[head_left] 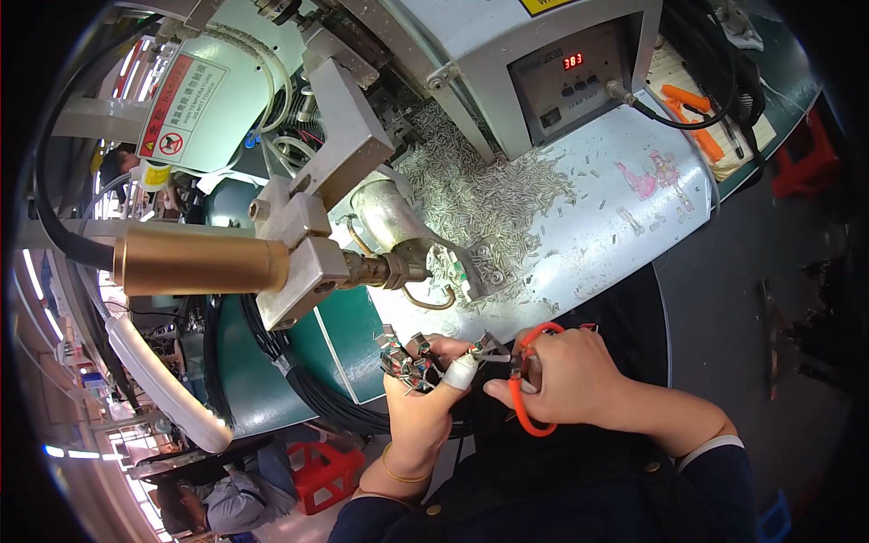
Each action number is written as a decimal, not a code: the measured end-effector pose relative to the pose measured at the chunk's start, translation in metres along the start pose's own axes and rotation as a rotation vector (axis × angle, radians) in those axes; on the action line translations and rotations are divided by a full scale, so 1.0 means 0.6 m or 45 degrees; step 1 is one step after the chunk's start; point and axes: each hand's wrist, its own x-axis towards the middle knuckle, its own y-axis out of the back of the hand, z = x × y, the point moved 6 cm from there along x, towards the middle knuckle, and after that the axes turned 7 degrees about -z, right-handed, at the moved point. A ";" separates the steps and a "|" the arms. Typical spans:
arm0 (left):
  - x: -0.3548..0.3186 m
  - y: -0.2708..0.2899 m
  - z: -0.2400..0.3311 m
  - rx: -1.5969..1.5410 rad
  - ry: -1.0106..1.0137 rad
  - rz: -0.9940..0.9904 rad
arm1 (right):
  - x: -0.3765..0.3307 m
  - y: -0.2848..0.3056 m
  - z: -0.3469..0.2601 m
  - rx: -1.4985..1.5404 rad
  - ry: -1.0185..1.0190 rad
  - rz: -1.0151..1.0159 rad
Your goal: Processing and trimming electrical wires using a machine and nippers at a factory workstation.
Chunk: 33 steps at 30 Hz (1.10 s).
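My left hand, its thumb wrapped in white tape, grips several small metal connectors with green and red parts. One small connector sticks out past the taped thumb. My right hand is closed round orange-handled scissors. Their short silver blades point left and reach that connector beside the thumb. Whether the blades touch it, I cannot tell. Both hands are in front of the white worktop, below the machine's metal nozzle end.
A soldering machine with a gold cylinder and lit control box stands ahead. Many silver clippings cover the white worktop. A lamp and black cables are left. Orange tools lie far right. Another person sits lower left.
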 end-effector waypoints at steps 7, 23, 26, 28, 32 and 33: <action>0.007 -0.012 0.010 0.200 -0.109 -0.007 | -0.005 -0.023 0.009 0.026 0.092 0.200; 0.102 0.011 0.003 -0.329 0.187 -0.077 | 0.095 0.058 0.000 0.624 0.150 0.366; 0.108 0.017 0.003 -0.309 0.229 -0.097 | 0.106 0.057 -0.002 0.676 0.115 0.294; 0.111 0.018 0.002 -0.284 0.266 -0.133 | 0.109 0.058 -0.003 0.701 0.136 0.301; 0.110 0.021 0.000 -0.278 0.308 -0.087 | 0.110 0.061 -0.003 0.679 0.151 0.323; 0.110 0.022 -0.001 -0.279 0.310 -0.084 | 0.111 0.058 -0.002 0.680 0.149 0.319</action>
